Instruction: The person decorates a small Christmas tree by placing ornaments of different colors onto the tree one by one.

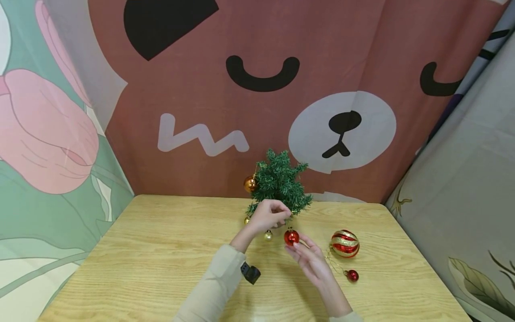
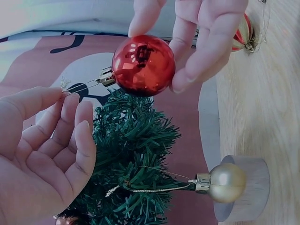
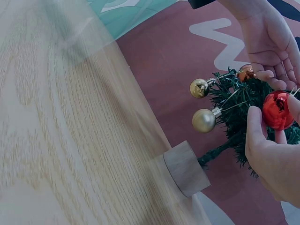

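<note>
A shiny red Christmas ball (image 1: pixel 291 237) with a gold cap is held in the fingertips of my right hand (image 1: pixel 314 264). Its thin gold string (image 2: pixel 83 87) runs up from the cap, pinched between thumb and index finger of my left hand (image 1: pixel 267 217). Just behind both hands stands a small green artificial Christmas tree (image 1: pixel 279 179) on a round wooden base (image 3: pixel 186 168). On its branches hang an orange ball (image 1: pixel 250 184), a pale matte gold ball (image 2: pixel 227 183) and a shiny gold ball (image 3: pixel 199 88). In the head view, my left hand covers part of the lower branches.
To the right on the wooden table (image 1: pixel 161 250) lie a large red-and-gold striped ball (image 1: pixel 344 243) and a small dark red ball (image 1: pixel 352 275), with gold string beside them. A black wrist device (image 1: pixel 251 273) sits at the left cuff. Printed curtain (image 1: pixel 193 89) stands behind the table.
</note>
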`<state>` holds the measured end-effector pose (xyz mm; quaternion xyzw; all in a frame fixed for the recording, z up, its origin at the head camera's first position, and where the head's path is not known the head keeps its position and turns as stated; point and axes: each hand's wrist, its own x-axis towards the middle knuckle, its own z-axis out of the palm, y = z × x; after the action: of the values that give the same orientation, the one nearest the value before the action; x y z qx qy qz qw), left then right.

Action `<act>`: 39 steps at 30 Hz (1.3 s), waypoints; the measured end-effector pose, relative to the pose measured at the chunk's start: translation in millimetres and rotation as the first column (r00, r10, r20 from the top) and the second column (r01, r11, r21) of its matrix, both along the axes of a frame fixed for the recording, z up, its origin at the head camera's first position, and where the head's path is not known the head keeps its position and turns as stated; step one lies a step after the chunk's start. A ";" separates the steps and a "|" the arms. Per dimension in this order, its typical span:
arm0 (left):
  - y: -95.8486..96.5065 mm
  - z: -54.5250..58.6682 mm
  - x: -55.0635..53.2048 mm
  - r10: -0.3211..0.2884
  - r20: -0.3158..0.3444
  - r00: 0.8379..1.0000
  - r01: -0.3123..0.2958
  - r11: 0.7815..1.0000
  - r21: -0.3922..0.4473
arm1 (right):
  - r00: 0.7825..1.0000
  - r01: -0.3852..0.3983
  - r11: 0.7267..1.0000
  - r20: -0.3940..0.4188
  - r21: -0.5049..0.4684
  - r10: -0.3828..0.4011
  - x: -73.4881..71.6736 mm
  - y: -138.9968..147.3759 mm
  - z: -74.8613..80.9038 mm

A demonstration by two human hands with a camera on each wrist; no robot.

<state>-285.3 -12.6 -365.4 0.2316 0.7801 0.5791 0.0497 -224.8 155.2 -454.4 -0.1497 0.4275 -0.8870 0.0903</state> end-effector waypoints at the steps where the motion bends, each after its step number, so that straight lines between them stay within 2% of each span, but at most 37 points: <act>1: -0.1 0.4 0.3 0.002 0.001 1.000 -0.002 1.000 0.001 | 1.000 0.002 1.000 0.009 0.004 -0.002 -0.1 -0.6 0.2; 11: -0.4 4.0 2.9 0.002 0.004 1.000 -0.002 1.000 -0.016 | 0.997 0.047 0.995 0.060 0.090 -0.053 -2.0 -4.9 3.3; 15: -0.2 3.6 3.1 0.011 0.003 1.000 -0.011 1.000 -0.023 | 0.985 0.144 0.972 0.068 0.188 -0.159 -4.1 -6.1 7.8; 19: -0.5 3.1 3.1 0.019 -0.002 1.000 -0.019 0.999 -0.028 | 0.960 0.240 0.920 0.062 0.309 -0.272 -7.7 -6.8 14.1; 22: -0.9 3.3 3.1 0.024 -0.004 1.000 -0.024 0.999 -0.031 | 0.946 0.273 0.877 0.053 0.396 -0.319 -10.0 -6.6 18.8; 25: -1.2 3.8 3.0 0.027 -0.002 1.000 -0.027 0.999 -0.036 | 0.934 0.303 0.818 0.019 0.489 -0.357 -11.9 -6.2 23.1; 28: -2.0 4.4 2.9 0.026 -0.011 1.000 -0.026 0.999 -0.038 | 0.922 0.350 0.753 -0.061 0.557 -0.382 -14.6 -7.0 28.6; 31: -2.8 9.5 6.3 0.024 -0.020 1.000 -0.025 0.999 -0.040 | 0.904 0.417 0.689 -0.189 0.593 -0.384 -18.6 -9.5 37.3; 34: -3.0 10.7 6.1 0.019 -0.024 1.000 -0.020 0.999 -0.041 | 0.878 0.478 0.643 -0.298 0.598 -0.376 -22.6 -12.9 48.8; 36: -2.6 12.2 6.0 0.020 -0.028 0.999 -0.022 0.999 -0.042 | 0.867 0.498 0.629 -0.339 0.597 -0.365 -25.2 -15.1 56.6; 37: -2.2 8.2 2.0 0.023 -0.038 0.999 -0.025 0.999 -0.042 | 0.863 0.505 0.626 -0.354 0.594 -0.361 -26.6 -15.8 59.7; 39: -2.0 9.6 1.4 0.031 -0.055 0.998 -0.034 0.998 -0.048 | 0.854 0.519 0.625 -0.378 0.583 -0.357 -29.2 -17.7 64.8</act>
<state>-283.9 -14.6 -355.8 0.2334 0.7988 0.5539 0.0246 -253.9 137.5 -389.6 -0.0978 0.7459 -0.6456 -0.1316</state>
